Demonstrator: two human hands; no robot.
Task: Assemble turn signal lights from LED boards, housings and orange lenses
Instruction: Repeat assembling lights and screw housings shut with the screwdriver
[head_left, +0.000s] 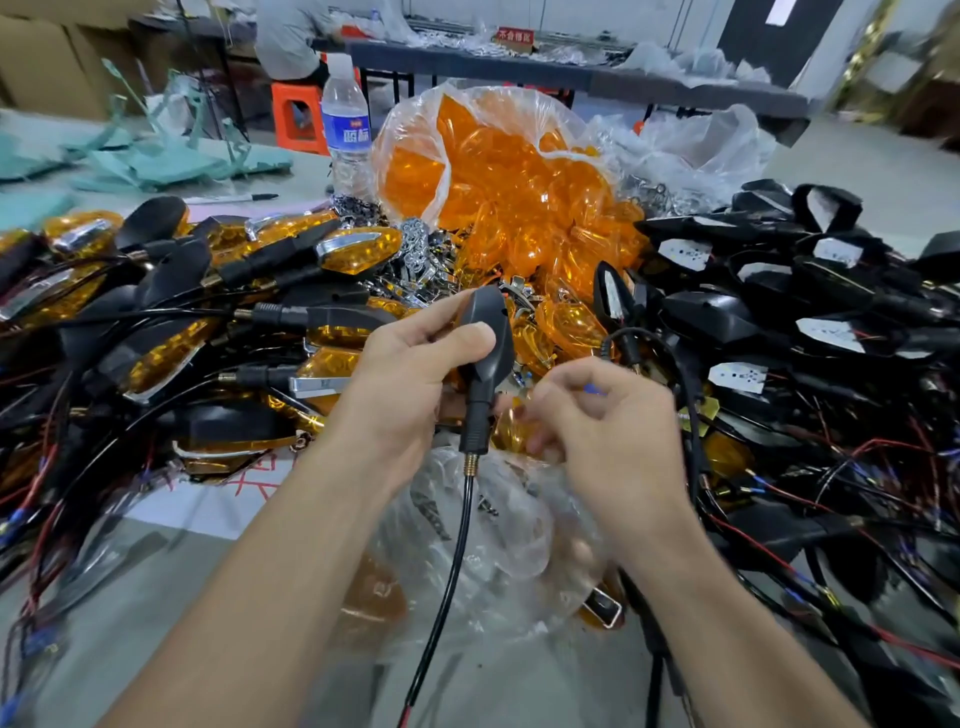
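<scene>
Gripping the housing (485, 338) in my left hand (410, 379), thumb across its probably light, stiff, slick shell; right hand (608, 415) at three o'clock curls, blurred, contents unclear.

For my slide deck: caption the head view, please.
Left hand grips a black housing; right hand hovers near loose orange lenses.

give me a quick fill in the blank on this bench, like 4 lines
1. The left hand grips a ____ housing.
2. The clear bag behind the hands is full of ____ lenses.
3. The water bottle beside that bag stands ____.
4. The finished lights are piled on the person's ____ side.

Missing words: black; orange; upright; left
</scene>
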